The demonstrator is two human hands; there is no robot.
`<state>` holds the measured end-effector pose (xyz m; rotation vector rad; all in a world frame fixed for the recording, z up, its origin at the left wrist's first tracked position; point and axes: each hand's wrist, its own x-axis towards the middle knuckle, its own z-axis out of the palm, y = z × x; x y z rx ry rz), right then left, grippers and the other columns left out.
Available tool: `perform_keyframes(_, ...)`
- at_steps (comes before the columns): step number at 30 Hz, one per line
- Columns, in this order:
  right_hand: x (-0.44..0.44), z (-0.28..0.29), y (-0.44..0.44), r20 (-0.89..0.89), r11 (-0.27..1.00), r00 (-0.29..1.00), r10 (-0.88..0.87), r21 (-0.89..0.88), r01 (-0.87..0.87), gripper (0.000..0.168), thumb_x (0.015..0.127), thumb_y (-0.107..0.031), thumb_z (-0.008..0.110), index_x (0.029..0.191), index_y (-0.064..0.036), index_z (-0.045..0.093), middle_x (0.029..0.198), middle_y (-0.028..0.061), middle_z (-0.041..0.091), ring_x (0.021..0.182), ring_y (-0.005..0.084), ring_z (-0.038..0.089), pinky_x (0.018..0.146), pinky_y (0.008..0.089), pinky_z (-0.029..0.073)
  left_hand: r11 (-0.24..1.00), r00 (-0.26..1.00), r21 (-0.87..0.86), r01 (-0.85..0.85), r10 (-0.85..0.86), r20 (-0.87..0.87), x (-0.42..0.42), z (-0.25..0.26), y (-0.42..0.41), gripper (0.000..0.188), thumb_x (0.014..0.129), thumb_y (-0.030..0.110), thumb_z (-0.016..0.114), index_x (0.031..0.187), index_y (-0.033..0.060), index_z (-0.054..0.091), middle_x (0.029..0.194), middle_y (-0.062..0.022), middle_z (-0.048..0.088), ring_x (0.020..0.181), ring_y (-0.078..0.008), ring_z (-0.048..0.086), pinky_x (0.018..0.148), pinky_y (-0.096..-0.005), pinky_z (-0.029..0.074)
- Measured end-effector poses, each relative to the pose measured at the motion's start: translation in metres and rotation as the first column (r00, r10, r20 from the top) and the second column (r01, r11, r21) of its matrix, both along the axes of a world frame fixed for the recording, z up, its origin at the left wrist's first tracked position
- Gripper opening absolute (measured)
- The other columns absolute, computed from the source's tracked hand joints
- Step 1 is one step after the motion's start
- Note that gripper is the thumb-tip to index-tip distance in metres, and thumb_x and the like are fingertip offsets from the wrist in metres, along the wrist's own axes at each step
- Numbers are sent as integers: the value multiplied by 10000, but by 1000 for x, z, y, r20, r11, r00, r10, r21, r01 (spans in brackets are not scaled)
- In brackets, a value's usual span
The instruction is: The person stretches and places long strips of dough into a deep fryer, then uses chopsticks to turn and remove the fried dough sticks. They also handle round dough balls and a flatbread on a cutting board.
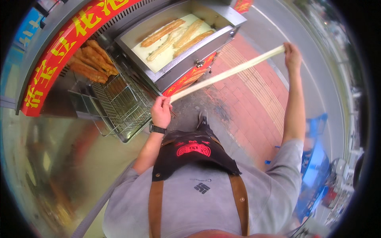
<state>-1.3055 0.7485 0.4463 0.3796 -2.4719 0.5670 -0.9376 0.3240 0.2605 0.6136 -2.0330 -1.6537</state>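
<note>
A long, pale strip of raw dough point(229, 72) is stretched taut between my two hands. My left hand point(161, 111), with a dark watch at the wrist, pinches its near end beside the corner of the fryer. Out to the right, over the pavement, my right hand point(292, 56) grips the far end with the arm extended. Several fried dough sticks point(187, 32) float in the pale oil of the metal fryer point(195, 65). Left of the fryer, browned fried dough sticks point(92, 61) are piled at the top of a wire rack point(125, 102).
A red banner with yellow writing point(59, 56) curves along the stall's edge at left. A small tap point(198, 63) juts from the fryer's front. Blue plastic furniture point(315, 160) stands at right, near the road. Red brick paving point(247, 101) lies below the dough.
</note>
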Motion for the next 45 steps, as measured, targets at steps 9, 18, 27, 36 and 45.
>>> perform_keyframes(9,-268,-13,-160,-15,897,897,442,7,-442,249,942,-267,589,1092,-106,706,854,116,700,744,228,657,726,339,507,958,966,-154,-243,254,52,-197,25,-27,192,974,201,560,929,34,644,703,-79,698,595,-157,636,596,-308,499)
perform_keyframes(18,-312,-153,-290,252,591,619,744,184,-786,223,911,-186,586,1014,-21,696,965,194,687,878,340,659,814,392,512,779,842,-626,33,316,437,-267,-29,-81,168,888,180,526,855,82,659,822,-200,670,797,-405,649,716,-479,515)
perform_keyframes(27,-231,-222,-383,777,345,258,574,56,-937,186,858,-190,638,961,-53,710,954,165,696,954,336,657,863,421,506,477,602,-820,317,567,562,-219,9,-99,167,787,38,534,916,37,641,815,-200,689,893,-354,656,815,-460,479)
perform_keyframes(36,-316,-208,-347,601,674,693,398,322,-665,169,850,-154,608,949,-51,698,988,194,692,956,374,654,859,441,515,470,599,-758,453,469,649,-235,-18,-115,128,820,170,629,840,59,689,850,-194,688,937,-350,636,872,-457,440)
perform_keyframes(45,-270,-222,-355,622,667,682,386,322,-672,207,890,-83,517,1000,-4,673,1037,231,680,981,379,662,834,435,547,410,591,-742,531,449,670,-230,-7,-130,167,834,164,586,847,70,724,853,-177,702,961,-328,640,907,-436,437)
